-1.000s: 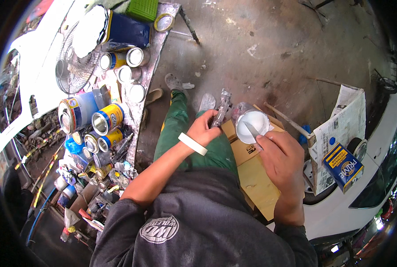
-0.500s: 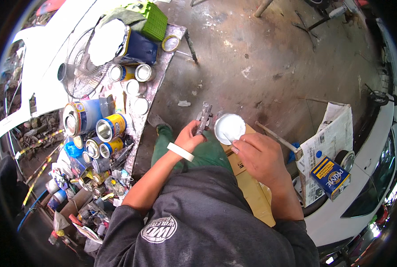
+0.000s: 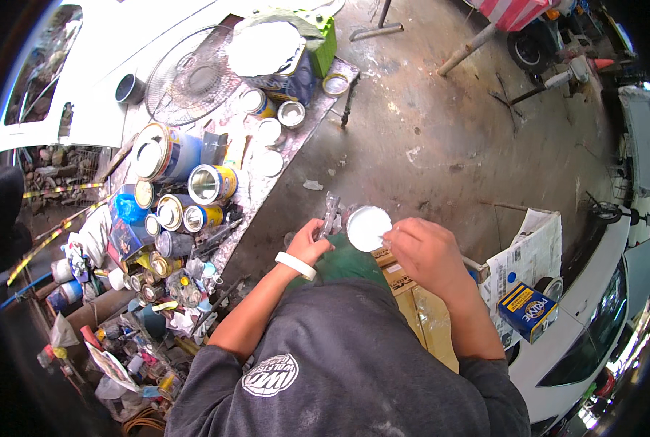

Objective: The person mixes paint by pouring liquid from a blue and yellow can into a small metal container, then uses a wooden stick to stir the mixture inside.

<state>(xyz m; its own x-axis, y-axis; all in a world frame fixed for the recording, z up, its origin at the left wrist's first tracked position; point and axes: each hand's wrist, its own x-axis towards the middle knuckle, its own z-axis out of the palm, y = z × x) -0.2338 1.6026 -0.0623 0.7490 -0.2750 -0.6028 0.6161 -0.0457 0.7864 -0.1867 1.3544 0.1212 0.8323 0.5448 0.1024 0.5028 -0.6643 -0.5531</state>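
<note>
My left hand [image 3: 312,244], with a white band at the wrist, is wrapped round the grip of a grey metal spray gun [image 3: 330,213]. Beside the gun's body sits its round cup [image 3: 350,234], open at the top and holding white paint [image 3: 369,227]. My right hand [image 3: 428,255] is at the cup's right rim, thumb and fingers pinched together on a thin stick that dips into the paint. Most of the stick is hidden by the fingers and the paint. Cup and gun are held above my green trousers [image 3: 347,266].
To the left, a paint-spattered table [image 3: 256,193] bears several cans, a fan guard [image 3: 194,76] and a large blue tin [image 3: 292,86]. A cardboard box [image 3: 430,328] lies below my right arm. A blue box [image 3: 527,312] rests by newspaper [image 3: 521,247] near a white car [image 3: 580,320].
The view has shifted, so the table and car sit differently in the picture. Both hands stay on the gun and stick; the right hand has moved slightly at the cup rim.
</note>
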